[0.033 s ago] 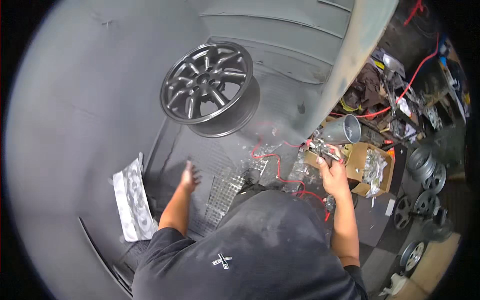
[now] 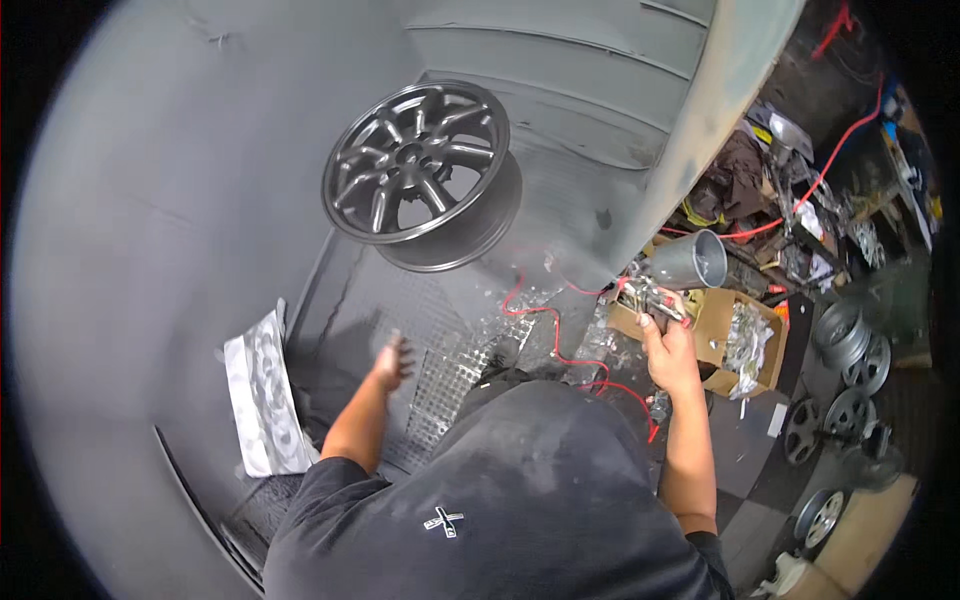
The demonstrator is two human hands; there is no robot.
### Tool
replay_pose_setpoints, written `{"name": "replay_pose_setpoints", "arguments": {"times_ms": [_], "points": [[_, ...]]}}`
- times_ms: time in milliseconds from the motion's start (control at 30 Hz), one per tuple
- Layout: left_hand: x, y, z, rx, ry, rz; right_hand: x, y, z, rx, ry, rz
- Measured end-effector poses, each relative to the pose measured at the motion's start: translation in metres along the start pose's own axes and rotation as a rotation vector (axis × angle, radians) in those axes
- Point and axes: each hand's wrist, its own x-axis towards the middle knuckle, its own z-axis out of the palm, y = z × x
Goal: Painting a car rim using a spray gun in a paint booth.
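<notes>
A dark grey alloy wheel rim with glossy spokes stands face up and tilted ahead of me, apart from both hands. My right hand is closed around a metal spray gun. Right beside the gun is a grey metal cup; whether it is joined to the gun, I cannot tell. Held out over the floor, my left hand is empty, its fingers apart and slightly bent.
A red hose winds across the stained floor. To the left leans a white, grey-smeared sheet. A cardboard box holds crumpled material on the right, with several wheel rims beyond it. The booth wall's edge rises ahead.
My left hand has moved slightly right and toward me. The right hand keeps its hold on the spray gun, and the rim stays in place.
</notes>
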Motion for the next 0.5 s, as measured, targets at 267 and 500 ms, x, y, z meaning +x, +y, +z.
{"name": "replay_pose_setpoints", "arguments": {"times_ms": [267, 500], "points": [[-0.042, -0.127, 0.115, 0.596, -0.671, 0.276, 0.029, -0.004, -0.022, 0.104, 0.167, -0.065], [-0.095, -0.104, 0.133, 0.334, -0.373, -0.306, 0.018, 0.0, -0.004, -0.121, 0.068, -0.228]]}}
